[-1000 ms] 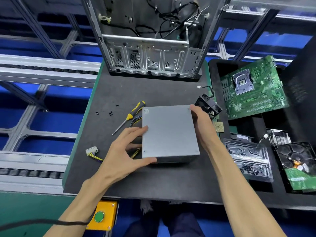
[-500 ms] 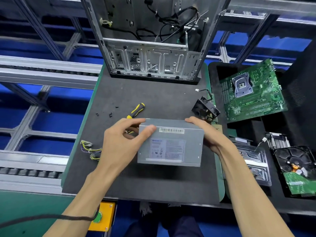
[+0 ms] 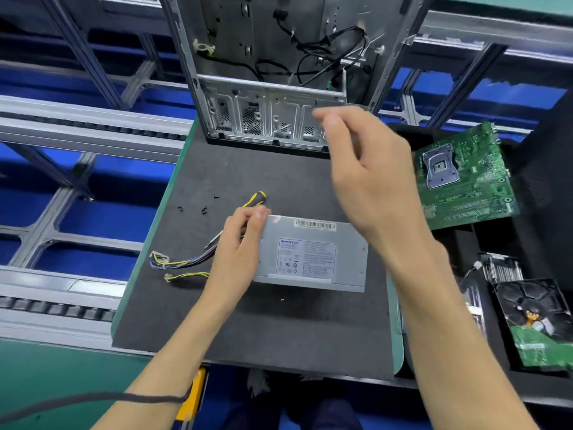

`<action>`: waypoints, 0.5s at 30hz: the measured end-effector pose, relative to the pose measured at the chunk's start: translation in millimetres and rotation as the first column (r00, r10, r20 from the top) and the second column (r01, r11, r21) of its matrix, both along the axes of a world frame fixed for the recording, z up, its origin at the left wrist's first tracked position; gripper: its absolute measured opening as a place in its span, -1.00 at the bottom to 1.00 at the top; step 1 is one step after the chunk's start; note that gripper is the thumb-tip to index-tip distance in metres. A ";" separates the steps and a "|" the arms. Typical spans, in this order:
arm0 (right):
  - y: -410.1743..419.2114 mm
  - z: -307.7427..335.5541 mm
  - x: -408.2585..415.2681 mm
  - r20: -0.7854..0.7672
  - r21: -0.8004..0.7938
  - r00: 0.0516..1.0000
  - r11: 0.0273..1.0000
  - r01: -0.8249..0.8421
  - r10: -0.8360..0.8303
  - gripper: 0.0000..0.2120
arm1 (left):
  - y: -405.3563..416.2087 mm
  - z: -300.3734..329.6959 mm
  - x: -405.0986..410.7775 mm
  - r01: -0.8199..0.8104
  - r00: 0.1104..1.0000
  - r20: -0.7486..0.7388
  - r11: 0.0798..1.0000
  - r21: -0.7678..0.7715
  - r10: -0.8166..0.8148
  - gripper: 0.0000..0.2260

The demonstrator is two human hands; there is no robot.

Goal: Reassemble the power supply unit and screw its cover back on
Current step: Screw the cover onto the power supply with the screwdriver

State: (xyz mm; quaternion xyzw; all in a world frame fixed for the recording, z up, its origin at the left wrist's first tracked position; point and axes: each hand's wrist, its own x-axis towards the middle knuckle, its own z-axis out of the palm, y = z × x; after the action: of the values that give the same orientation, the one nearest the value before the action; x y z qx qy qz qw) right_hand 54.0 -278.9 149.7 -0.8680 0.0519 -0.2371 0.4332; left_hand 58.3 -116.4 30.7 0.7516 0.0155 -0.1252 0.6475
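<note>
A: OK, fingers first. Left hand [image 3: 237, 249]?

B: Thumb on the top left corner of the power supply [image 3: 313, 256], other fingers curled round its left end, so it's gripping the box. Box stands on its long edge on the dark mat [image 3: 263, 324], label side facing the camera, barcode strip along the top.

A: And the right hand [image 3: 369, 178]?

B: Up in the air above the box's right end, not touching it. Fingers loosely curled, thumb near the forefinger, nothing between them that I can see. It's blurred, tbh.

A: What's round the left hand?

B: Screwdriver [image 3: 245, 212] w/ a yellow and black handle lies behind it, mostly hidden; the tip pokes out just left of the wrist. Bundled wires [image 3: 183, 262] run out from the box's left end across the mat. A few small black screws [image 3: 203, 209] lie near the handle, further left.

A: Further out?

B: Open computer case [image 3: 273, 88] stands at the mat's far edge. Green circuit board [image 3: 465, 178] in a black tray on the right, hard drive [image 3: 533, 321] nearer, same side.
</note>
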 end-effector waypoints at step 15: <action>46.4 -31.1 44.6 -0.319 -0.310 0.944 0.951 -0.021 -0.083 -0.60 | -13.1 -1.5 -3.3 -0.166 0.939 -0.331 0.967 -0.192 0.096 -0.77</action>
State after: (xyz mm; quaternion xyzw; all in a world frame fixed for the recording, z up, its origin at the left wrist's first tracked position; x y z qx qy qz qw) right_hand 98.6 -232.5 118.6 -0.9513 0.0994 -0.1013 0.2735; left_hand 55.0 -129.5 29.2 0.6434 0.1566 -0.2025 0.7214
